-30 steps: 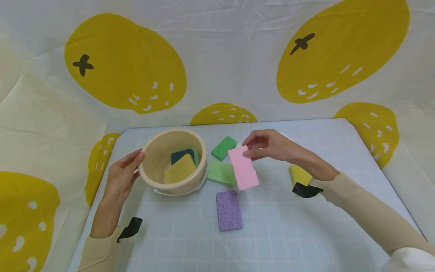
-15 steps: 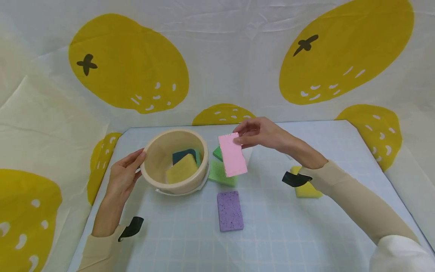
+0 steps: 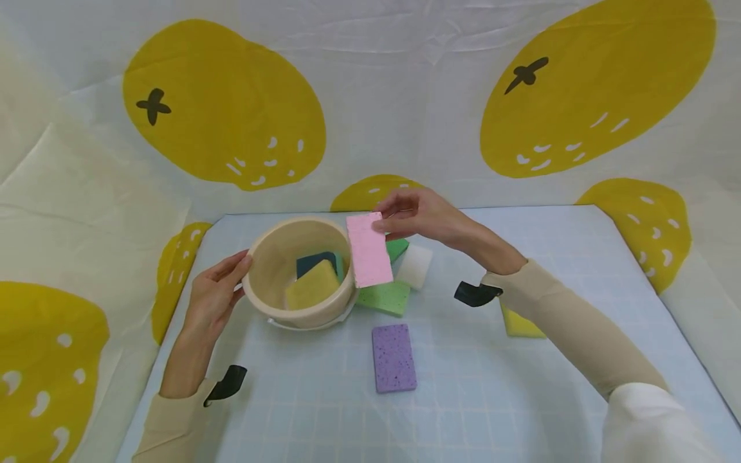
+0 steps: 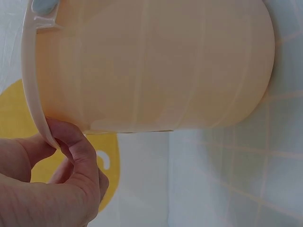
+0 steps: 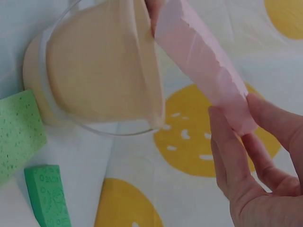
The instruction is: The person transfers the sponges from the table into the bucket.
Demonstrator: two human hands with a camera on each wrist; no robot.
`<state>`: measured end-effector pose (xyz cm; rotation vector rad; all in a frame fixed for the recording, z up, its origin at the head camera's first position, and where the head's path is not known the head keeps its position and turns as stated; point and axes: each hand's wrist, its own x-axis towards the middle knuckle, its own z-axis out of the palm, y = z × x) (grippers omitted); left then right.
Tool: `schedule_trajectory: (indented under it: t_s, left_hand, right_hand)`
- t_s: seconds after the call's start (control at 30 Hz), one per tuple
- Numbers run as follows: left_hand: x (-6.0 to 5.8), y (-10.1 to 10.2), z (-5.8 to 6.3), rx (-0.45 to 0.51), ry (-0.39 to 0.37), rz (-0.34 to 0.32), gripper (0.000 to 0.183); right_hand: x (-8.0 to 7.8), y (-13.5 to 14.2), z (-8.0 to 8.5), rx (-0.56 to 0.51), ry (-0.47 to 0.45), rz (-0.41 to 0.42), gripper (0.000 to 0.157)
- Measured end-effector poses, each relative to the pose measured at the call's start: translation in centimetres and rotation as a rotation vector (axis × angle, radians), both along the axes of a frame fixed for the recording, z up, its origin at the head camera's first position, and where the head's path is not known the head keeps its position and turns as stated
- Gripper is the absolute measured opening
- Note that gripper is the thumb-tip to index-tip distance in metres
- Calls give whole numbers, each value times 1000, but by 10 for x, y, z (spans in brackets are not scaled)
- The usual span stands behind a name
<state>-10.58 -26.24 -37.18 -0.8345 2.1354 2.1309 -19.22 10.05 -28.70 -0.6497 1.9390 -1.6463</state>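
Note:
A cream bucket (image 3: 269,257) stands at the left of the table, its white handle hanging low. My left hand (image 3: 213,292) pinches its left rim; in the left wrist view thumb and fingers (image 4: 75,146) close over the lip. Inside lie a yellow sponge (image 3: 312,287), a dark teal sponge (image 3: 311,262) and a green one (image 3: 339,265) at its side. My right hand (image 3: 419,215) pinches a pink sponge (image 3: 369,251) by its upper end. In the head view this sponge overlaps the bucket's right rim; the right wrist view (image 5: 203,56) puts it above the opening's level.
Right of the bucket lie a light green sponge (image 3: 384,298), a darker green sponge (image 3: 397,248) and a white sponge (image 3: 415,267). A purple sponge (image 3: 394,358) is nearer the front. Another yellow sponge (image 3: 521,323) sits under the right forearm. A patterned sheet (image 3: 405,96) hangs behind.
My right hand has carried the pink sponge leftward and up, from over the loose sponges to the bucket's right rim. The white sponge has come into view. My left hand keeps its hold.

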Motion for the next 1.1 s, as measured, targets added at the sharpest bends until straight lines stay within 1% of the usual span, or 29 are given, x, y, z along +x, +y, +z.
schedule_trajectory:
  t_s: [0.1, 0.2, 0.27, 0.43, 0.5, 0.6, 0.77, 0.93, 1.0, 1.1]
  left_hand:
    - [-1, -1, -1, -24, -16, 6, 59]
    - [-2, 1, -1, -36, -19, 11, 58]
    - [-2, 2, 0, -46, -20, 7, 58]
    - [-1, 2, 1, -25, -3, -1, 60]
    - [0, 2, 2, -8, 2, -1, 61]
    - [2, 2, 2, -9, -6, -1, 61]
    - [3, 2, -1, -9, -5, -5, 61]
    - [2, 1, -1, 32, 2, -6, 63]
    - [2, 1, 0, 40, 2, -2, 63]
    - [2, 1, -1, 16, -6, 1, 62]
  right_hand:
    - [-3, -10, -1, -36, -5, 0, 30]
    - [-8, -18, -6, -62, -3, 4, 30]
    - [-13, -23, -12, -69, 0, 10, 30]
    - [-23, -38, -24, -58, 9, 14, 33]
    - [-24, -45, -27, -58, 6, 21, 34]
    - [-23, -54, -29, -61, -6, 28, 35]
    - [-23, -70, -35, -68, -22, 6, 34]
    - [-24, -86, -43, -83, -28, 16, 30]
    - [-25, -92, -46, -82, -21, 22, 29]
    - [-25, -100, -48, -48, 4, 29, 28]
